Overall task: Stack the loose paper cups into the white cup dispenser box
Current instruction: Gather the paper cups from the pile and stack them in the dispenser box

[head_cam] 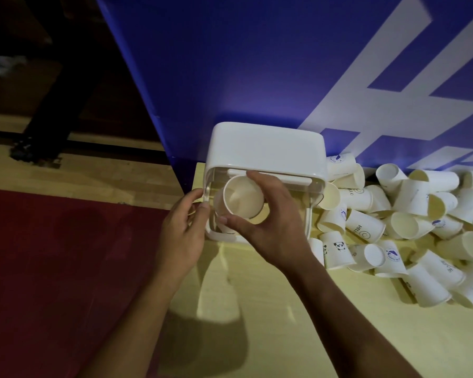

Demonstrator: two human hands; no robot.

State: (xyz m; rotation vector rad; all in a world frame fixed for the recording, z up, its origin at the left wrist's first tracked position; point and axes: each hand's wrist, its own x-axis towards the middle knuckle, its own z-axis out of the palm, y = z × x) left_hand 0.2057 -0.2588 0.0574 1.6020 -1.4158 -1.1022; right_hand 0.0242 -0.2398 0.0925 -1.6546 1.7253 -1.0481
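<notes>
The white cup dispenser box (265, 148) stands at the table's back left corner, its clear front facing me. My right hand (273, 225) grips a paper cup (242, 197) by its rim, mouth towards me, at the box's open front. Another cup shows partly behind it inside the box. My left hand (185, 233) holds the box's left front edge with fingers curled on it. A heap of several loose paper cups (410, 227), some printed with blue logos or pandas, lies to the right of the box.
A blue banner wall (257, 64) with white lettering rises right behind the box. The pale yellow table (271, 309) ends just left of the box. Beyond its edge are a red floor (52, 268) and wooden flooring.
</notes>
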